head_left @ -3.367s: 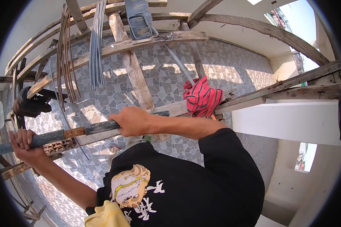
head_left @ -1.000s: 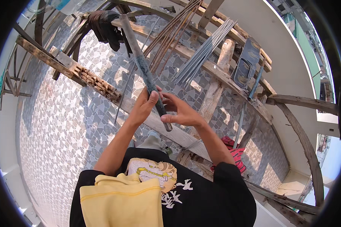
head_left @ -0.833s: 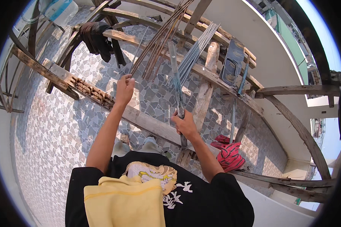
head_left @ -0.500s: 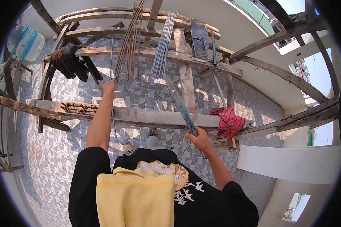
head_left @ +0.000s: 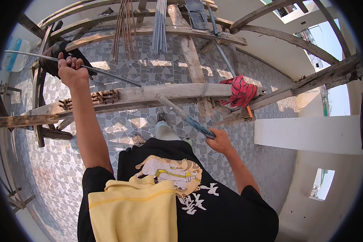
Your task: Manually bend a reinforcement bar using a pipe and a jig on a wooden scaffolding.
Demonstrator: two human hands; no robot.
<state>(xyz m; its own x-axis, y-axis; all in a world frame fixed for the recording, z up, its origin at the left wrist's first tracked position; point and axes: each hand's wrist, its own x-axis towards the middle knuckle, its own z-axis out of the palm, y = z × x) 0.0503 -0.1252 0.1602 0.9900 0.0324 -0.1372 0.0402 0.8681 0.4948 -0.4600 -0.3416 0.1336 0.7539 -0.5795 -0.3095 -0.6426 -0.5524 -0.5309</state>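
Note:
My left hand (head_left: 73, 73) is closed around a thin steel rod (head_left: 115, 76). The rod slants from the upper left down toward the thick wooden beam (head_left: 149, 93), its right end just above the beam's far edge. My right hand (head_left: 220, 142) grips the lower end of a metal bar (head_left: 198, 126) whose lower half is worn blue. The bar's bare far end points up and left and overlaps the beam's near edge; whether they touch I cannot tell. Rusty metal pegs (head_left: 99, 98) stand in a cluster at the beam's left part, beside my left forearm.
Bundles of rusty rods (head_left: 125, 34) and grey rods (head_left: 159, 32) lie across the far timber rails. A red-and-black cloth (head_left: 242, 90) drapes over the beam's right end. Dark cloth (head_left: 52, 60) hangs at the left. Stone-patterned tiles (head_left: 105, 141) cover the floor.
My left hand has moved left, swinging the rod from nearly upright to a flat slant. The bar in my right hand has tilted further left. The whole view has shifted.

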